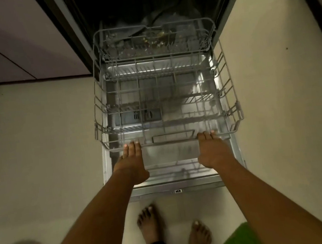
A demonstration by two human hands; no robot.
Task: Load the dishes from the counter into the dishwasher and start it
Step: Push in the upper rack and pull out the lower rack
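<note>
head view: the empty lower rack (pixel 231 93) sits drawn out over the open dishwasher (pixel 199 183) door. left hand (pixel 132 161) and right hand (pixel 212 150) lay nearly straight fingers on the rack's front edge.

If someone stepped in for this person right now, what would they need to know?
Left hand: fingers laid straight on the front rim of the lower rack.
Right hand: the same, further right.
The lower rack is pulled out over the open dishwasher door, with no dishes in it.
Done: door open, rack out.
Left: fetch the dishes (none in view), load them, slide the rack in, shut the door, start.
</note>
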